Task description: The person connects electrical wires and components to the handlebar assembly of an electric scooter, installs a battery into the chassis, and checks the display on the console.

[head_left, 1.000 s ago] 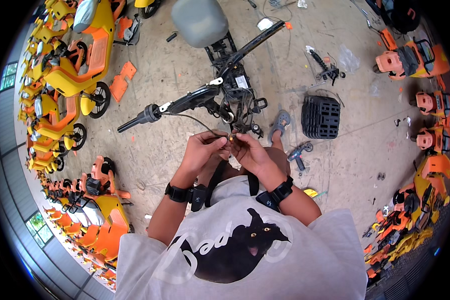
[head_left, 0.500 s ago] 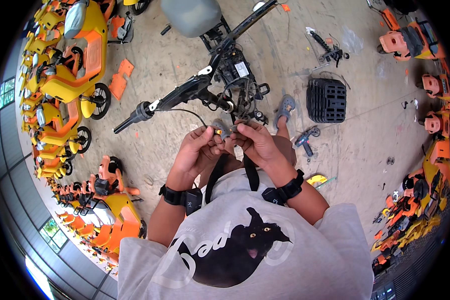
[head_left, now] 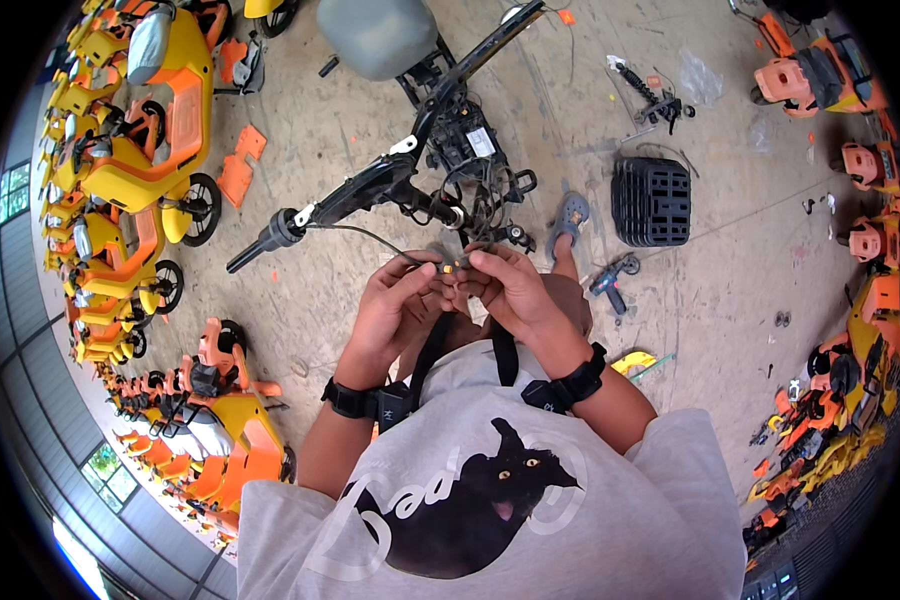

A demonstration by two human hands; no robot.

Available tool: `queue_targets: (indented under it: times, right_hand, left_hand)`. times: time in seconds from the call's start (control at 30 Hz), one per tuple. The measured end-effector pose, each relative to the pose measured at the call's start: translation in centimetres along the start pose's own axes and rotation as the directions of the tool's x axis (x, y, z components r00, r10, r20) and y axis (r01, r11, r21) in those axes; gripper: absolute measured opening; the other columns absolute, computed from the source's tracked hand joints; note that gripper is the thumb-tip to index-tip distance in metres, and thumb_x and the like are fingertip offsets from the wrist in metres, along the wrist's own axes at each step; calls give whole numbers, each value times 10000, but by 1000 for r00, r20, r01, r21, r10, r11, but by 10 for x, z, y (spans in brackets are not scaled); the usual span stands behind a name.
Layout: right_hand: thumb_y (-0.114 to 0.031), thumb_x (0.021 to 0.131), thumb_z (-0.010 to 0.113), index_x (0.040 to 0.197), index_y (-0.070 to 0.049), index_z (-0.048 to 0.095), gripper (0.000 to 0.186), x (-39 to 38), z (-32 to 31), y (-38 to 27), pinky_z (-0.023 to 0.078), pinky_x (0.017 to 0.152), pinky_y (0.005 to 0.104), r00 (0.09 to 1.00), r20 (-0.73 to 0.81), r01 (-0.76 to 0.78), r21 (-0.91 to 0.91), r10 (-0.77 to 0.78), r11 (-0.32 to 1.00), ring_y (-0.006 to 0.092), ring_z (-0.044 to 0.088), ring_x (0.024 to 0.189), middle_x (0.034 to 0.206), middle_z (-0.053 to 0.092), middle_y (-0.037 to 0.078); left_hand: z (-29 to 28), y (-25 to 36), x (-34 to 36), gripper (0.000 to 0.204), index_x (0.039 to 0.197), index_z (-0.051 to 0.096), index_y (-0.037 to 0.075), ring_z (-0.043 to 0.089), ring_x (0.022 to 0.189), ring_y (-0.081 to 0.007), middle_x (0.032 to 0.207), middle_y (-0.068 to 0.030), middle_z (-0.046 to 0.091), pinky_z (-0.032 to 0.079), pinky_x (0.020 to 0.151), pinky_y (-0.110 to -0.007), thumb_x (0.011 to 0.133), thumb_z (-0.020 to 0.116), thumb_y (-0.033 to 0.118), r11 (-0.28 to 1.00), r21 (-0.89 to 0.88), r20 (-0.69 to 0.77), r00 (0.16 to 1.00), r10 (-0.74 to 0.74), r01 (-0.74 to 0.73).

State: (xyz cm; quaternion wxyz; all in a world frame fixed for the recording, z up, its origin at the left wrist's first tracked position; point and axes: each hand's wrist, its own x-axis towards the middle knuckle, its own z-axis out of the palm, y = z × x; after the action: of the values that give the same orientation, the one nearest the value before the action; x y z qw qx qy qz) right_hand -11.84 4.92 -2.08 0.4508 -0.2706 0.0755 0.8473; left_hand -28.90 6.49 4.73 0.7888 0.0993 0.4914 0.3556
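In front of me stands a stripped scooter frame with a black handlebar [head_left: 355, 192] and a grey seat [head_left: 378, 35]. A black cable [head_left: 370, 233] runs from the left grip down to my left hand [head_left: 398, 298], which pinches its end with a small yellow connector [head_left: 448, 268]. Close against it, my right hand [head_left: 510, 285] is closed on a thin dark cable that comes down from the wiring [head_left: 485, 195] at the steering column. The two cable ends meet or nearly meet between my fingertips; whether they are joined I cannot tell.
On the floor to the right lie a black slatted plastic crate [head_left: 651, 202], a cordless drill [head_left: 612, 282] and a shock absorber [head_left: 652, 92]. Orange panels [head_left: 238, 170] lie at the left. Rows of yellow and orange scooters [head_left: 150, 160] line both sides.
My left hand has brought the yellow connector slightly right, up to the right fingertips. The cable from the grip is now stretched straighter. My right hand has hardly moved.
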Motion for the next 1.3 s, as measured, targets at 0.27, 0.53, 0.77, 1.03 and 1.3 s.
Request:
queue_targets:
  times: [0.27, 0.53, 0.77, 1.03, 1.3]
  right_hand:
    - [-109, 874, 619, 980, -1, 619, 151, 0, -6, 5, 553, 750, 301, 997, -68, -26, -7, 26, 1000, 195, 670, 821, 902, 670, 105]
    - [-121, 876, 624, 924, 3, 625, 133, -1, 3, 8, 554, 730, 272, 988, -153, -34, -78, 21, 996, 182, 673, 780, 870, 676, 111]
    - [-115, 873, 627, 931, 11, 612, 139, -2, 13, 13, 552, 741, 275, 973, -230, -17, -72, 0, 997, 185, 670, 778, 871, 672, 126]
    - [-107, 866, 635, 932, 13, 610, 139, 1, 9, 15, 550, 753, 279, 979, -195, -59, -26, 53, 998, 190, 666, 810, 889, 666, 124]
    - [-105, 868, 630, 943, 14, 609, 142, -2, 9, 16, 549, 764, 280, 978, -194, -85, -66, 71, 994, 191, 663, 822, 895, 663, 117]
  left_hand:
    - [-1, -3, -1, 225, 1087, 572, -73, 648, 825, -215, 948, -173, 648, 546, 720, -318, 883, 552, 20, 977, 167, -96, 984, 150, -133]
    - [-5, -5, -1, 210, 1030, 619, -98, 659, 769, -189, 909, -158, 670, 540, 719, -285, 845, 614, 1, 827, 517, -98, 945, 312, -219]
    - [-8, -6, -1, 202, 1017, 634, -93, 653, 743, -164, 895, -142, 676, 528, 682, -251, 835, 631, -5, 771, 581, -82, 924, 373, -260]
    - [-20, -8, 2, 198, 1018, 629, -99, 620, 624, -138, 835, -146, 675, 538, 562, -255, 845, 625, -3, 779, 551, -11, 931, 365, -299]
    - [-32, -13, 6, 188, 1018, 619, -107, 640, 641, -163, 826, -161, 671, 555, 575, -278, 871, 591, 8, 801, 516, 14, 938, 347, -304]
